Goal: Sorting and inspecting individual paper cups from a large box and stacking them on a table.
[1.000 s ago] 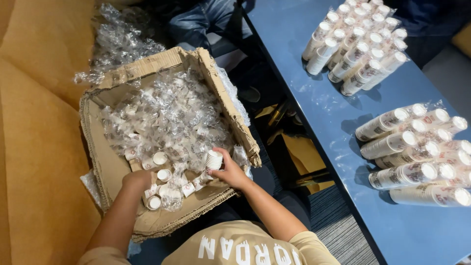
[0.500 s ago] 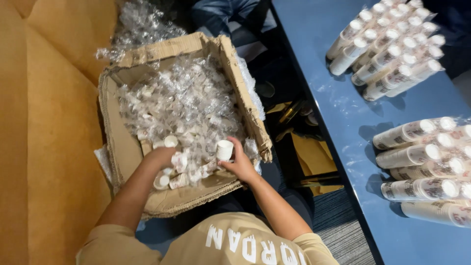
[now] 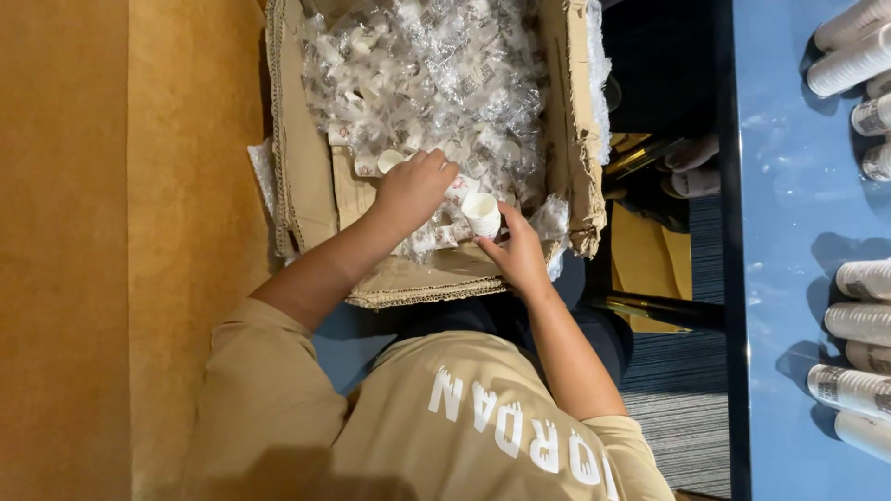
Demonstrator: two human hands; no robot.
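Right hand (image 3: 518, 255): grip closed around a small white paper cup (image 3: 482, 213).
Left hand (image 3: 411, 188): fingers curled down among wrapped cups, grip contents hidden.
Cardboard box (image 3: 311, 186): under both hands, mostly full.
Cup stacks (image 3: 858, 320): on blue surface (image 3: 780, 232), far right.

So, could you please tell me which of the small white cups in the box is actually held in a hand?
The open-mouthed small white cup in the right hand, near the cardboard box front edge; the rest lie loose or plastic-wrapped.
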